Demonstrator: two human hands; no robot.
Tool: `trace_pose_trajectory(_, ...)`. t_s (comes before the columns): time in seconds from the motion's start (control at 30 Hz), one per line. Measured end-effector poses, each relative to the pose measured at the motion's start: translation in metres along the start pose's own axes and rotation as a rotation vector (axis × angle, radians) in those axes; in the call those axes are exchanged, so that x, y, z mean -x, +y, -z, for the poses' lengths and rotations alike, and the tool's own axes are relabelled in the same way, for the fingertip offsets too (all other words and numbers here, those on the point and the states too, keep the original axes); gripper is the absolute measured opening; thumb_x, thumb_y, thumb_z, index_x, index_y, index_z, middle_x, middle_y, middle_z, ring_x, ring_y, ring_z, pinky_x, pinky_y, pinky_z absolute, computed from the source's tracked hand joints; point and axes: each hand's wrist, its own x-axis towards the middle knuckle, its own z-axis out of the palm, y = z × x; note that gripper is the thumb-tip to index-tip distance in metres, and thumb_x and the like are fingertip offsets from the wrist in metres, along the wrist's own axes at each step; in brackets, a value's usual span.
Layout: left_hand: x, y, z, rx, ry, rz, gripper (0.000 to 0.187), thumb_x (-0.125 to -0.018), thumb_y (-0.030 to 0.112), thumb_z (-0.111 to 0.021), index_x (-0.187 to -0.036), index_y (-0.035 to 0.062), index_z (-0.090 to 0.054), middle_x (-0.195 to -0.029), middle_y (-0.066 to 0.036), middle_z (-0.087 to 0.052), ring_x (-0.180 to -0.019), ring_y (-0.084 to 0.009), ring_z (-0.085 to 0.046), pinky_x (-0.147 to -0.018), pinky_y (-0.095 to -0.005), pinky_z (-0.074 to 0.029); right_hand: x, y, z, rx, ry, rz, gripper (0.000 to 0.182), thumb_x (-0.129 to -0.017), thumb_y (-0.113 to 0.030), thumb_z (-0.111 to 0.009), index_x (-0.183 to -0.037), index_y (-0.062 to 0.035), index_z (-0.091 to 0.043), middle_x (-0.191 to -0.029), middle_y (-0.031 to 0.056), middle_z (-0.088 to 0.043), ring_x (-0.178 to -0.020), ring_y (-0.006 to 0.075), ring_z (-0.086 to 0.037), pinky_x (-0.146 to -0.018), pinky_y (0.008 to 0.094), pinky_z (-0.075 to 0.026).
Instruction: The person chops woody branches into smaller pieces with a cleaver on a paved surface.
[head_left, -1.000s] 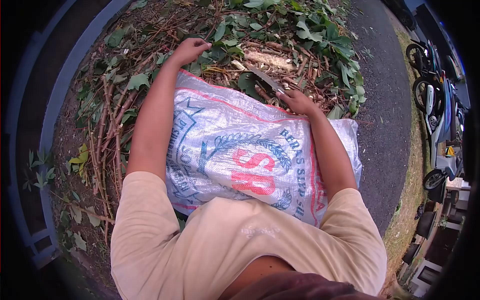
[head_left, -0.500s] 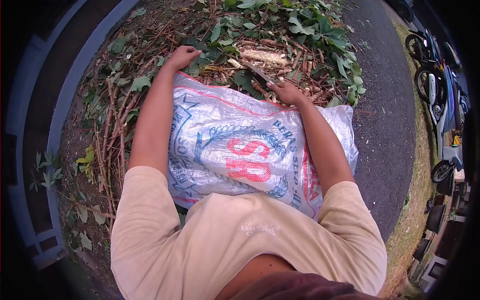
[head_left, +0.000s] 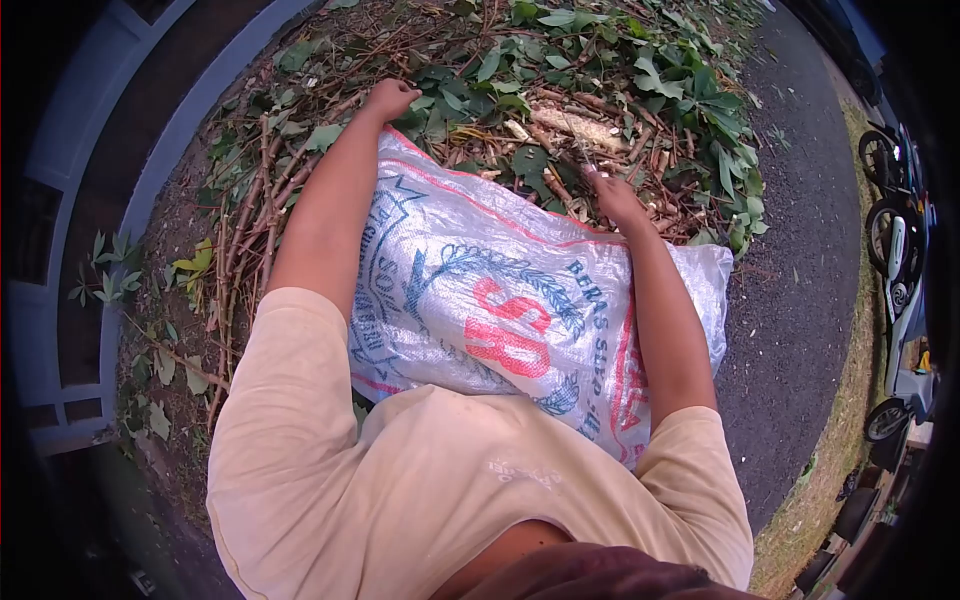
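Observation:
My right hand point(head_left: 618, 202) is wrapped round the handle of a knife point(head_left: 580, 155), its thin blade blurred and pointing up over the cut stems. A pale, chipped wooden block point(head_left: 580, 128) lies just beyond the blade, with cut stem pieces point(head_left: 555, 188) around it. At the upper left, my left hand point(head_left: 393, 98) is closed, fingers curled together beside the green leaves point(head_left: 450, 98); whatever they may hold is too small to make out. A white woven rice sack point(head_left: 470, 270) with red and blue print spreads over my lap, under both forearms.
Long cut stems point(head_left: 245, 235) lie in a heap on the left. Leafy branches point(head_left: 700, 90) cover the far side of the pile. An asphalt path point(head_left: 790, 270) runs along the right, with parked motorcycles point(head_left: 900, 250) beyond the grass. A blue-grey wall frame point(head_left: 120, 200) stands at left.
The view has tilted, so the pile and sack sit further right. The knife has swung from pointing up-left to more nearly upright. My left hand stays closed by the leaves.

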Motion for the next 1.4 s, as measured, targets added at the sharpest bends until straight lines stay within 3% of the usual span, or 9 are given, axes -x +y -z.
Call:
trace_pose_trajectory(0.23, -0.039, 0.014, 0.03, -0.127, -0.24, 0.22, 0.056, -0.09, 0.056, -0.074, -0.091, 0.0002, -0.075, -0.079, -0.006, -0.067, -0.071, -0.0188, -0.061, -0.059, -0.038, -0.049, 0.006, -0.023, -0.003, 0.127, -0.005, 0.054, 0.079, -0.101, -0.067, -0.051, -0.096, 0.0087, -0.073, -0.075, 0.0234, -0.069, -0.078, 0.0361, -0.07, -0.079, 0.0457, -0.053)
trace_pose_trajectory(0.5, -0.086, 0.086, -0.069, 0.198, 0.059, 0.052, 0.071, -0.093, 0.054, -0.071, -0.136, -0.0006, -0.061, -0.118, -0.018, -0.072, -0.11, -0.0295, -0.067, -0.096, -0.039, -0.051, 0.008, -0.04, -0.003, 0.068, -0.034, 0.049, 0.074, -0.101, -0.065, -0.052, -0.102, 0.0063, -0.074, -0.077, 0.0222, -0.069, -0.079, 0.0363, -0.07, -0.078, 0.0448, -0.053)
trace_pose_trajectory(0.77, -0.082, 0.113, -0.069, 0.635, -0.212, 0.189, 0.029, -0.105, 0.018, -0.05, -0.128, 0.0055, -0.061, -0.094, -0.002, -0.07, -0.076, -0.0129, -0.07, -0.065, -0.0337, -0.054, 0.006, -0.056, 0.001, 0.03, -0.099, 0.0, 0.073, -0.102, -0.064, -0.052, -0.117, 0.0045, -0.073, -0.083, 0.0208, -0.071, -0.084, 0.034, -0.07, -0.081, 0.0423, -0.053)
trace_pose_trajectory(0.97, -0.085, 0.108, -0.054, 0.924, -0.25, 0.303, 0.027, -0.1, 0.01, -0.044, -0.123, 0.0077, -0.058, -0.084, 0.001, -0.066, -0.066, -0.0109, -0.06, -0.062, -0.0338, -0.052, 0.018, -0.074, 0.007, 0.047, -0.146, 0.011, 0.071, -0.103, -0.062, -0.05, -0.124, 0.0031, -0.071, -0.096, 0.0241, -0.074, -0.096, 0.036, -0.073, -0.089, 0.0426, -0.052)
trace_pose_trajectory(1.03, -0.092, 0.106, -0.049, 0.935, -0.227, 0.316, 0.024, -0.099, 0.016, -0.046, -0.115, 0.0089, -0.062, -0.083, -0.002, -0.065, -0.064, -0.0153, -0.057, -0.064, -0.0386, -0.052, 0.019, -0.076, 0.007, 0.05, -0.15, 0.008, 0.071, -0.103, -0.061, -0.051, -0.126, 0.0027, -0.071, -0.098, 0.0241, -0.074, -0.098, 0.0362, -0.072, -0.092, 0.0421, -0.052)
trace_pose_trajectory(1.1, -0.096, 0.109, -0.039, 0.237, 0.087, 0.13, 0.031, -0.1, 0.032, -0.052, -0.101, 0.0049, -0.067, -0.085, -0.009, -0.067, -0.067, -0.0269, -0.061, -0.068, -0.0452, -0.051, 0.021, -0.077, 0.008, 0.041, -0.162, 0.019, 0.071, -0.102, -0.062, -0.052, -0.125, 0.0022, -0.071, -0.097, 0.0247, -0.074, -0.097, 0.0364, -0.072, -0.091, 0.0426, -0.052)
trace_pose_trajectory(1.23, -0.071, 0.125, -0.025, 0.116, 0.345, 0.051, 0.051, -0.099, 0.048, -0.056, -0.087, -0.0002, -0.068, -0.083, -0.016, -0.068, -0.07, -0.0373, -0.061, -0.07, -0.0486, -0.049, 0.024, -0.078, 0.007, 0.079, -0.159, 0.011, 0.071, -0.101, -0.063, -0.053, -0.124, 0.0015, -0.072, -0.095, 0.0248, -0.074, -0.095, 0.0367, -0.072, -0.089, 0.043, -0.053)
trace_pose_trajectory(1.3, -0.058, 0.135, -0.01, 0.141, 0.304, 0.085, 0.054, -0.1, 0.048, -0.055, -0.093, -0.0014, -0.074, -0.1, -0.028, -0.072, -0.096, -0.0451, -0.069, -0.084, -0.0551, -0.051, 0.026, -0.08, 0.007, 0.074, -0.147, 0.0, 0.072, -0.1, -0.064, -0.054, -0.122, 0.0015, -0.073, -0.092, 0.0244, -0.073, -0.092, 0.037, -0.072, -0.088, 0.0436, -0.053)
trace_pose_trajectory(1.4, -0.044, 0.143, 0.009, 0.238, 0.458, 0.003, 0.056, -0.101, 0.05, -0.058, -0.085, -0.0013, -0.071, -0.083, -0.024, -0.071, -0.082, -0.0428, -0.068, -0.075, -0.0523, -0.05, 0.025, -0.076, 0.006, 0.081, -0.119, 0.025, 0.072, -0.1, -0.064, -0.054, -0.12, 0.0022, -0.073, -0.09, 0.0233, -0.073, -0.09, 0.0364, -0.072, -0.086, 0.0442, -0.053)
